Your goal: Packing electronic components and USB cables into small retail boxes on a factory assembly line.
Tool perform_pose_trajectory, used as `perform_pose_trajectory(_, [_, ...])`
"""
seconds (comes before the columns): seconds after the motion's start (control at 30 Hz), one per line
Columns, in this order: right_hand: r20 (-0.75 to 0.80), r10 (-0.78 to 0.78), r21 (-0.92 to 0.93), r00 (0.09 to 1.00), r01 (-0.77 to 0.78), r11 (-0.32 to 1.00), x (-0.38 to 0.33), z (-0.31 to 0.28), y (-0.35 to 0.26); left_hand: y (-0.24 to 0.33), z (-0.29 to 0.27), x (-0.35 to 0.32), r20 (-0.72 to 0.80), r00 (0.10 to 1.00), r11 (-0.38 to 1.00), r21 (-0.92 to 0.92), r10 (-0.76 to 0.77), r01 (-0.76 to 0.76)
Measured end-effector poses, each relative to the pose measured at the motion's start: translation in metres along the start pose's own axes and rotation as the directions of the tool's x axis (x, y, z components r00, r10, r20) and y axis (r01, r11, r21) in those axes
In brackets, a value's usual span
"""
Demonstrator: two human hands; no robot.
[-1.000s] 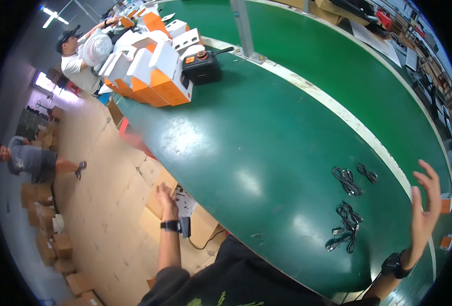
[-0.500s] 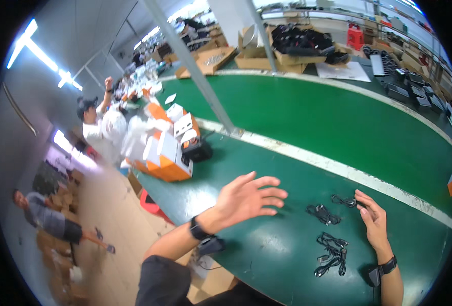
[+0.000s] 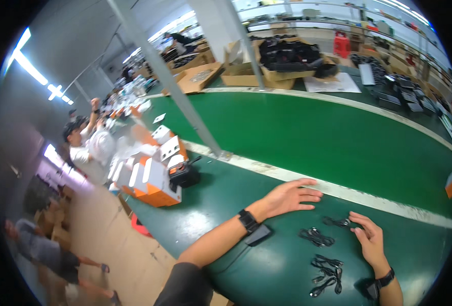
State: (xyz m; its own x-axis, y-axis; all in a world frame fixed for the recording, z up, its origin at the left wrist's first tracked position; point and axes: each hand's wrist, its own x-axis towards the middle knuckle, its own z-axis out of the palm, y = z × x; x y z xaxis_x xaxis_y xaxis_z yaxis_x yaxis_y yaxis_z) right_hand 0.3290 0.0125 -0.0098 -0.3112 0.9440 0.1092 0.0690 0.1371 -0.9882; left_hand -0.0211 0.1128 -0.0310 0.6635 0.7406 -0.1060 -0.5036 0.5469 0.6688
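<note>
Several coiled black cables lie on the green tabletop [image 3: 272, 265] at the right. They form a far bundle [image 3: 336, 222], a middle bundle [image 3: 317, 237] and a near tangled group [image 3: 326, 275]. My right hand [image 3: 371, 242] is beside the far bundle, fingers curved and the thumb apart. Its fingertips are at that bundle's right end; whether they touch it is unclear. Farther left, my left hand [image 3: 291, 198] hovers over the table near the pale rail, palm down, fingers spread and holding nothing. Each wrist wears a black band with a small black device.
White-and-orange boxes [image 3: 157, 188] and a black device [image 3: 184, 174] stand at the left of the table. Beyond the pale rail [image 3: 287, 176] runs a green conveyor belt [image 3: 297, 127]. A metal post [image 3: 170, 81] rises at the rail. Other people are at the left.
My left hand has moved right, toward the cables, and turned palm down. My right hand stays by the far bundle. The view has shifted, and the walking person at the left appears nearer.
</note>
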Motion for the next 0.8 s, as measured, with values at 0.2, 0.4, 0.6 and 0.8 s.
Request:
perform_pose_trajectory(0.2, [-0.023, 0.003, -0.055, 1.000, -0.004, 0.998, -0.005, -0.010, 0.011, -0.002, 0.010, 0.013, 0.039, 0.999, 0.993, 0.117, -0.010, 0.005])
perform_pose_trajectory(0.4, [0.069, 0.008, -0.262, 0.998, 0.010, 0.965, 0.002, 0.008, 0.007, 0.004, 0.005, -0.009, -0.040, 0.999, 0.993, 0.116, -0.013, 0.018])
perform_pose_trajectory(0.6, [0.198, -0.189, -0.465, 0.962, 0.262, 0.846, -0.013, -0.002, -0.005, -0.018, 0.006, 0.025, 0.094, 0.995, 0.994, 0.105, -0.025, 0.015])
perform_pose_trajectory(0.8, [0.243, -0.103, -0.560, 0.964, 0.226, 0.797, -0.011, 0.008, -0.019, -0.011, 0.006, 0.010, 0.025, 1.000, 0.991, 0.133, -0.006, 0.002])
